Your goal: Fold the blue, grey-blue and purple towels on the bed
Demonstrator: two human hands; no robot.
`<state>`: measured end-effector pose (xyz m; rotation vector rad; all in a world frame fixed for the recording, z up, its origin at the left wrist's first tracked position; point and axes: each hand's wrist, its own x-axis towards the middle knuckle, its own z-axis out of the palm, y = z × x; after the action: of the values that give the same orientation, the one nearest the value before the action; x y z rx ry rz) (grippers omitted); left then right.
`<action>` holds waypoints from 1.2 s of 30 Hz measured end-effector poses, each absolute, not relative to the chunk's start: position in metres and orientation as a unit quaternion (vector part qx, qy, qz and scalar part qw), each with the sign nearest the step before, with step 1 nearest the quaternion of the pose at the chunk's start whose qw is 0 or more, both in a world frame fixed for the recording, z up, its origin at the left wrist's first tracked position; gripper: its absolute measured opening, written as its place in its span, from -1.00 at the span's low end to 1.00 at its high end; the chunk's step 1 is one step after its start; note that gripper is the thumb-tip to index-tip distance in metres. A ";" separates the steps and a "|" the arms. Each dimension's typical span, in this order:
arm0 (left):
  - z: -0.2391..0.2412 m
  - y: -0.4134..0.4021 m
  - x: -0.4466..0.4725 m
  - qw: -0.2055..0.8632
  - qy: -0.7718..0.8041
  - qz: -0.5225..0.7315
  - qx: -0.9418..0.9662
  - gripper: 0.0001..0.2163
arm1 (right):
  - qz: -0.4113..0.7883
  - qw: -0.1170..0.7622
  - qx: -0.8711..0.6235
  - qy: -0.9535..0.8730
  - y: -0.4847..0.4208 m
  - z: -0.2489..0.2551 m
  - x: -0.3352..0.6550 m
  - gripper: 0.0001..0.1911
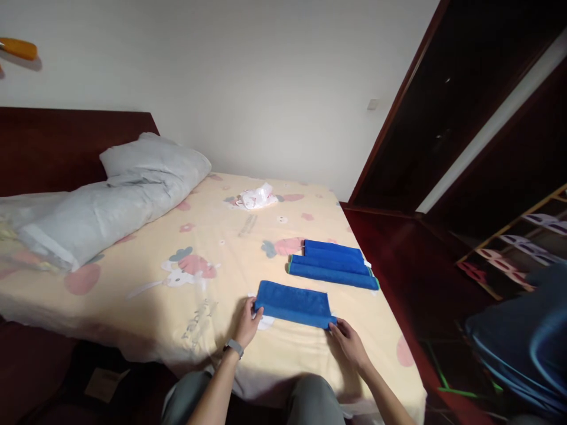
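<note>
A blue towel (293, 300), folded into a long rectangle, lies on the bed close to me. My left hand (248, 323), with a watch on its wrist, pinches the towel's near left corner. At the near right corner, my right hand (348, 341) grips the edge between thumb and fingers. The near edge of this towel is folded over in a strip. Just beyond it, toward the right edge of the bed, lie more folded blue towels (332, 273) with green edging on the nearer part and a small white tag.
The bed (239, 248) has a cream sheet with carrot and rabbit prints. A crumpled white plastic bag (257, 196) sits near the wall. Grey bedding (119, 200) lies at the left by the dark headboard (57, 141). A shoe rack (509, 260) stands at the right.
</note>
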<state>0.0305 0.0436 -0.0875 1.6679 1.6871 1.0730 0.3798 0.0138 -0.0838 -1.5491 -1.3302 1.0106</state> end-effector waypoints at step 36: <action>-0.060 0.064 0.044 0.192 0.463 0.200 0.842 -0.39 | 0.083 0.259 -0.541 -0.796 0.022 -0.085 0.358 -0.46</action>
<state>0.0437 0.0635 -0.0604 2.3634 1.2988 0.5617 0.3576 0.0219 -0.0848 -1.4668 -2.1560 0.2244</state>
